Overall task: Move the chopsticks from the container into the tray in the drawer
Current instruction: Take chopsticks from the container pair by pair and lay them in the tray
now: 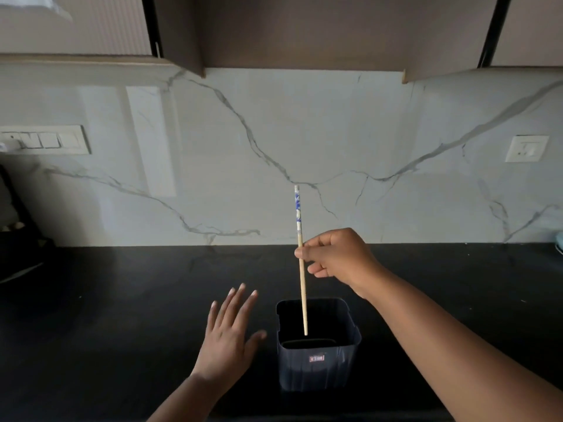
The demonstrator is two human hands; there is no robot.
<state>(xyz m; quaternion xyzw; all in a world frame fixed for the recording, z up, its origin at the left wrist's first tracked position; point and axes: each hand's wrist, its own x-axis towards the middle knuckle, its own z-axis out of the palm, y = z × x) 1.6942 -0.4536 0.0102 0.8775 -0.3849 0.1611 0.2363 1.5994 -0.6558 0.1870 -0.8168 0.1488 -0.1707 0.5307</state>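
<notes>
A dark square container (318,363) stands on the black counter near the front edge. My right hand (336,257) pinches a wooden chopstick (302,293) with a blue and white patterned top, holding it almost upright. The chopstick's lower tip hangs inside the container's mouth. My left hand (228,333) hovers just left of the container with fingers spread and straight, holding nothing. The inside of the container is dark, so I cannot tell what else is in it. No drawer or tray is in view.
The black counter (122,300) runs wide to both sides below a white marble backsplash. A switch panel (45,140) is on the wall at left and a socket (525,149) at right. Dark objects sit at the far left edge. Cabinets hang overhead.
</notes>
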